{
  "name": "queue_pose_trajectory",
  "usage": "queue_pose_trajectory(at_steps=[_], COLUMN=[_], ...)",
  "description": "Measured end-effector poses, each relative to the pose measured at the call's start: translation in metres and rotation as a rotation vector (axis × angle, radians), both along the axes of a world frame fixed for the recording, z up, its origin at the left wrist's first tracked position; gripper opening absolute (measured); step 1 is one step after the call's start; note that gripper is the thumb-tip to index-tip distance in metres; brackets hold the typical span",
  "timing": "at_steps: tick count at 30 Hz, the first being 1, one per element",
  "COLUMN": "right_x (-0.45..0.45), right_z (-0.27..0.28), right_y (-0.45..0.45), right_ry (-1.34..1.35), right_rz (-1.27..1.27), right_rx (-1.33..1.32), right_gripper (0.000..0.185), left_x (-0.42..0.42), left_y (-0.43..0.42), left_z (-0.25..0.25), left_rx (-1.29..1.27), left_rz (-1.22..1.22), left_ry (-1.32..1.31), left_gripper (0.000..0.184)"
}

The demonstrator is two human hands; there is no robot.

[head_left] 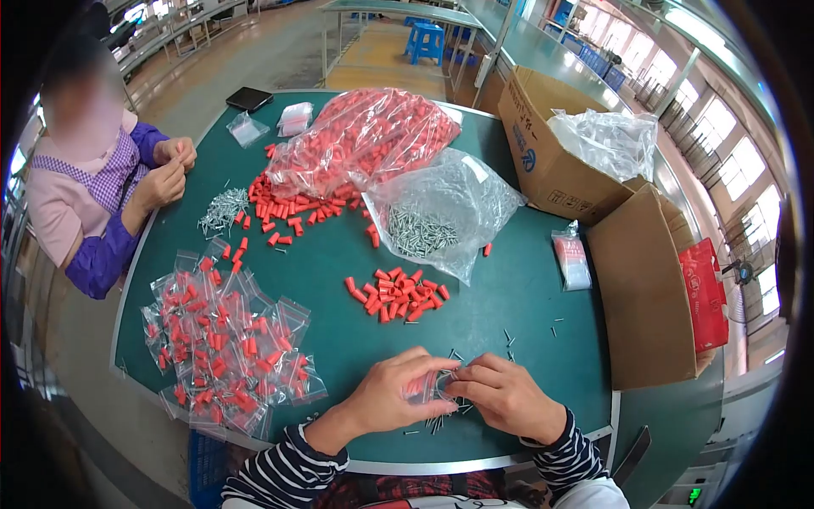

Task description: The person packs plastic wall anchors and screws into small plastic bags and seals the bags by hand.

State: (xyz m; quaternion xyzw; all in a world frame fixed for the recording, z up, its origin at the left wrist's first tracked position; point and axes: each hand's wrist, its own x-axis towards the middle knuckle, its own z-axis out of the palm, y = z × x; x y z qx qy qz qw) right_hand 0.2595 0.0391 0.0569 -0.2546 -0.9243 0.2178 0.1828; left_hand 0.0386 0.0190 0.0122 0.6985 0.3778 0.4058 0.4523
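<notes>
While a small clear bag with red showing inside is gripped between the thumb and fingers of the left hand, its opening is met by the bunched fingers of the right hand; whether these are clamped on the bag or on something small cannot be told. The bag is held above the near edge of the green surface, where loose screws are scattered beneath and around the hands. Beyond them, a small heap of red caps is seen. To the left, a broad pile of filled zip bags is spread, with red caps and screws enclosed. Farther back, a large bag of red caps is spilled partly open, and just beside it a clear bag of screws is placed. On the right, a packet is laid near an open cardboard box, in which a red package is partly seen. At the left side, a co-worker is seated, with both hands raised near a pile of screws.
</notes>
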Motion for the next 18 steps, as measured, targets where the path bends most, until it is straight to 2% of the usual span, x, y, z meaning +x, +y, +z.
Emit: queue_pose_trajectory(at_steps=[5,8,11,14,18], right_x=[-0.002,-0.007,-0.009,-0.019,-0.036], right_z=[0.002,0.008,0.007,-0.020,-0.045], right_y=[0.004,0.011,0.031,0.062,0.081], right_ry=[0.042,0.200,0.188,0.141,0.059], right_rz=[-0.003,-0.056,-0.312,-0.358,-0.322], right_rx=[-0.051,-0.213,-0.366,-0.092,0.062], right_gripper=[0.039,0.032,0.028,0.027,0.025], left_x=[-0.002,-0.002,-0.003,-0.001,0.000], left_y=[0.002,0.003,0.003,0.003,0.004], left_z=[-0.008,-0.012,-0.012,-0.009,-0.010], left_rx=[0.009,-0.002,-0.029,-0.011,0.048], left_rz=[0.037,0.090,0.132,0.162,0.214], left_ry=[-0.049,-0.119,-0.123,-0.075,-0.026], left_gripper=[0.041,0.039,0.038,0.039,0.039])
